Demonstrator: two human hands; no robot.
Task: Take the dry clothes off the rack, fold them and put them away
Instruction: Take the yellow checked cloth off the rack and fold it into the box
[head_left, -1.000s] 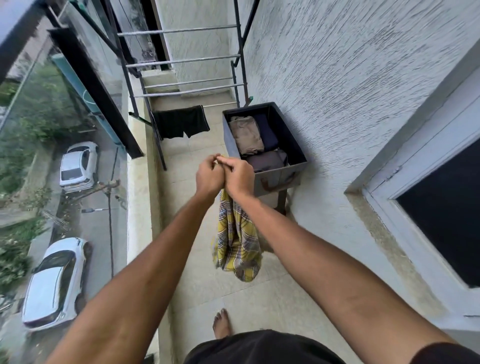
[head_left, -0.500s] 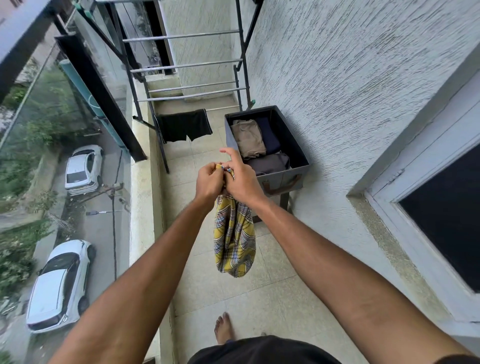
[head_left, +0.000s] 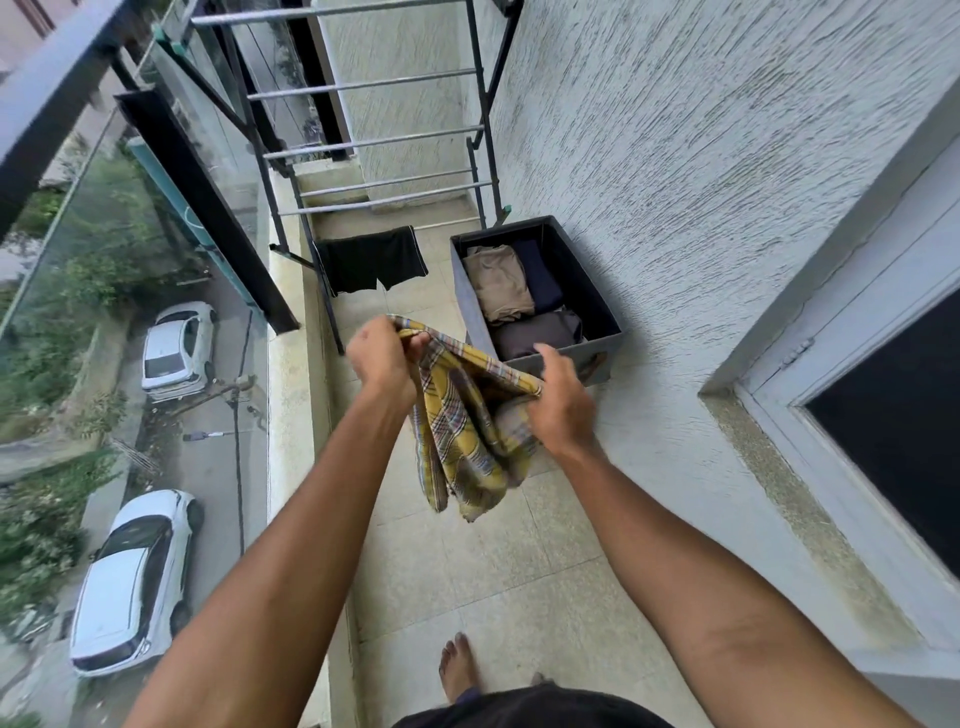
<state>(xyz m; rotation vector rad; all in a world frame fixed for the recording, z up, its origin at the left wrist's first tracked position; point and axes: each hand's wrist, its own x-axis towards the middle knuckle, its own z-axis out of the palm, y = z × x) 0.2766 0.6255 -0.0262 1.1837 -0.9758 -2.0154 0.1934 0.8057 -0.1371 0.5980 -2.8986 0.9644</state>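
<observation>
Yellow plaid cloth (head_left: 462, 431): the hands, together at its top half a second ago, are now apart, with the upper edge drawn between them. Judged as opening out for a fold. Left hand (head_left: 382, 358) fingers curl round one corner and right hand (head_left: 561, 400) pinches the other. The rest hangs over the balcony floor, beside the storage box (head_left: 467, 291). Black garment (head_left: 371, 260) remains on the rack (head_left: 374, 140).
</observation>
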